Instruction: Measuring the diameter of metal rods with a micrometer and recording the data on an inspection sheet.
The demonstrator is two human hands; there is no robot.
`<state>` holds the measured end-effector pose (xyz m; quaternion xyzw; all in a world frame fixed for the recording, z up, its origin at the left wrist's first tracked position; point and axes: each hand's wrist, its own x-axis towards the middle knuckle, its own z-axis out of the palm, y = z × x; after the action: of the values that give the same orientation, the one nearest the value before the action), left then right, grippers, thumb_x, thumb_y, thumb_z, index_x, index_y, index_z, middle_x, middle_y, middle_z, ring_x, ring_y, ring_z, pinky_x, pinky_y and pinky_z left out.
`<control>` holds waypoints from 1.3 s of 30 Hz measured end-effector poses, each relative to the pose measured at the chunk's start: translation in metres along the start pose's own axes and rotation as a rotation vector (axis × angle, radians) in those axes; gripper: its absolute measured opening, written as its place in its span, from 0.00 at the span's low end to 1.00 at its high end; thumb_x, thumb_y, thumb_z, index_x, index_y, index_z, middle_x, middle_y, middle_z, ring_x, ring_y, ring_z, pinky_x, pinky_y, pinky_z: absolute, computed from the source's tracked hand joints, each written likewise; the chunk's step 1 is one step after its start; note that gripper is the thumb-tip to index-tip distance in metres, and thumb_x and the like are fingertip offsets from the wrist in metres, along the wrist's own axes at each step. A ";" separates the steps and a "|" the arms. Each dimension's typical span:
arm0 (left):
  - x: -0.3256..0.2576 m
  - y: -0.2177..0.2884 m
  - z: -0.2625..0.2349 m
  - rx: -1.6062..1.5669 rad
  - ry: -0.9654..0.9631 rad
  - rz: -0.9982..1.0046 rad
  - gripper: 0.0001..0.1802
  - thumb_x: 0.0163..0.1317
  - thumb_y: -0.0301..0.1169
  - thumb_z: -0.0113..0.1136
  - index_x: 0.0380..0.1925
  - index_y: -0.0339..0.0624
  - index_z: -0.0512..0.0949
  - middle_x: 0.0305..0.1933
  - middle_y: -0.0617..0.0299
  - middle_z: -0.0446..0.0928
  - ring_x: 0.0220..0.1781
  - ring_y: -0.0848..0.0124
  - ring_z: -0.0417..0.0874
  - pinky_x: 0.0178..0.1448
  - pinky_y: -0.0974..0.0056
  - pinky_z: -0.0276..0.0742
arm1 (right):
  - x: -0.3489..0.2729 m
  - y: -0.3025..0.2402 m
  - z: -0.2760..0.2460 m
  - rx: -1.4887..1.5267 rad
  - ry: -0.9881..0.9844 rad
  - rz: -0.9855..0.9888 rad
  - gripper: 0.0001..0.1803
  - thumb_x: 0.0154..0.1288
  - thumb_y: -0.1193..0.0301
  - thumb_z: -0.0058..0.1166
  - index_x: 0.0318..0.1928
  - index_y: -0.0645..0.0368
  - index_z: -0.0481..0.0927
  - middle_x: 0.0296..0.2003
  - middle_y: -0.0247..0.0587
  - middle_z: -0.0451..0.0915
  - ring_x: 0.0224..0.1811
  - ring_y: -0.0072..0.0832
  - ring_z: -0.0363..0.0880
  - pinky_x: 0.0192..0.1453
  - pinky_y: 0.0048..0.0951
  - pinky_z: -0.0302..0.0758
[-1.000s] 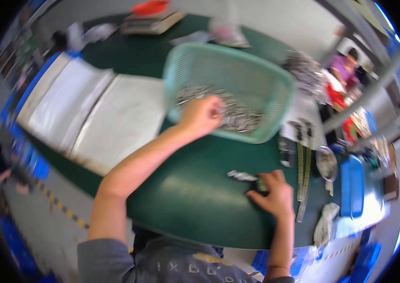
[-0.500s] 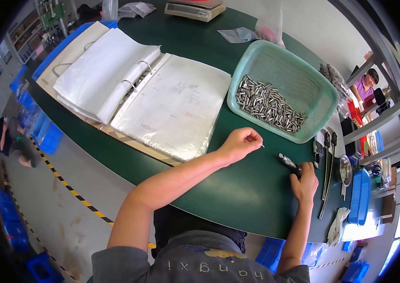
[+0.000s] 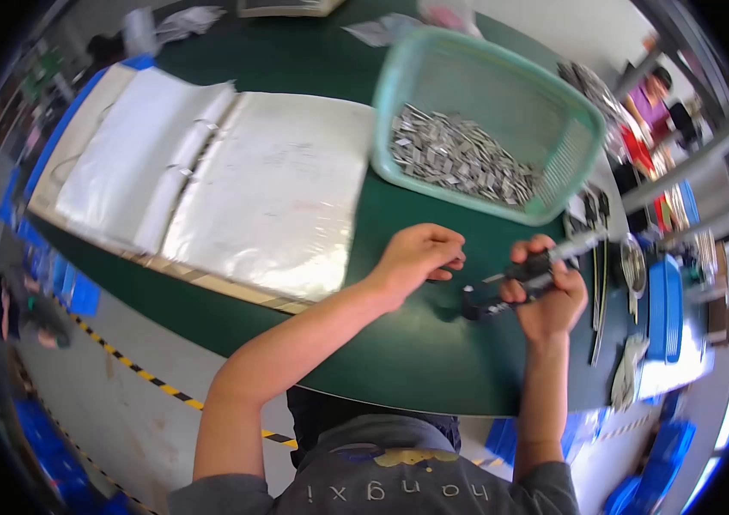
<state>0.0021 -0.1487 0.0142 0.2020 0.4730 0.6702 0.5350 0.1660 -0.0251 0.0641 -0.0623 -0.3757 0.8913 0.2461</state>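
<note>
In my right hand (image 3: 555,311) is a micrometer (image 3: 534,269), lifted over the green table, its dark curved frame toward my left hand and its silver barrel pointing away to the right. Fingers and thumb wrap around its body. My left hand (image 3: 416,264) hovers just left of the frame with fingertips pinched together. A small metal pin showed at those tips a moment earlier; now the curled fingers and blur hide it. Beyond both hands, many short metal pins (image 3: 461,156) lie heaped in a pale green plastic basket (image 3: 476,204).
An open ring binder (image 3: 270,189) with plastic-sleeved sheets covers the table's left. To the right lie calipers (image 3: 601,257), a metal bowl (image 3: 633,262), a blue tray (image 3: 665,309) and a pale glove-like cloth (image 3: 629,373). One person sits at far right, another at far left.
My right hand has picked the micrometer up off the table and turned it toward my left hand. My left hand stays pinched, turned slightly inward. The whole view has shifted.
</note>
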 end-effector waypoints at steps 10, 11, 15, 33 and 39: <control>-0.022 -0.017 0.020 -0.189 -0.179 -0.185 0.13 0.64 0.32 0.58 0.44 0.36 0.74 0.40 0.58 0.78 0.44 0.71 0.80 0.47 0.67 0.78 | -0.020 0.017 -0.014 0.124 0.231 0.045 0.48 0.60 0.28 0.22 0.34 0.65 0.74 0.27 0.51 0.77 0.11 0.25 0.63 0.15 0.23 0.61; -0.023 -0.018 0.020 -0.184 -0.186 -0.194 0.12 0.64 0.32 0.58 0.44 0.36 0.74 0.40 0.58 0.78 0.44 0.71 0.80 0.48 0.67 0.78 | -0.020 0.018 -0.014 0.108 0.206 0.022 0.47 0.61 0.29 0.22 0.34 0.65 0.75 0.26 0.50 0.77 0.11 0.24 0.63 0.15 0.23 0.61; -0.022 -0.017 0.017 -0.202 -0.233 -0.159 0.11 0.65 0.31 0.57 0.42 0.36 0.75 0.40 0.57 0.79 0.45 0.71 0.81 0.50 0.66 0.77 | -0.019 0.019 -0.013 0.101 0.231 -0.003 0.47 0.62 0.29 0.21 0.32 0.64 0.75 0.26 0.49 0.78 0.10 0.22 0.63 0.14 0.21 0.60; -0.025 -0.013 0.020 -0.048 -0.254 -0.219 0.12 0.64 0.34 0.57 0.39 0.36 0.74 0.39 0.56 0.79 0.44 0.66 0.82 0.51 0.64 0.75 | -0.018 0.015 -0.014 0.059 0.289 0.032 0.47 0.61 0.29 0.23 0.30 0.64 0.76 0.23 0.48 0.78 0.09 0.23 0.62 0.13 0.22 0.59; -0.024 -0.013 0.021 -0.066 -0.295 -0.219 0.11 0.67 0.33 0.55 0.41 0.37 0.75 0.36 0.62 0.78 0.44 0.71 0.82 0.48 0.70 0.73 | -0.020 0.015 -0.013 0.109 0.313 0.035 0.47 0.62 0.30 0.20 0.31 0.64 0.75 0.23 0.49 0.78 0.08 0.23 0.61 0.12 0.22 0.58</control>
<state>0.0334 -0.1624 0.0182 0.2276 0.3862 0.5862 0.6749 0.1812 -0.0353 0.0435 -0.1935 -0.2826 0.8939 0.2891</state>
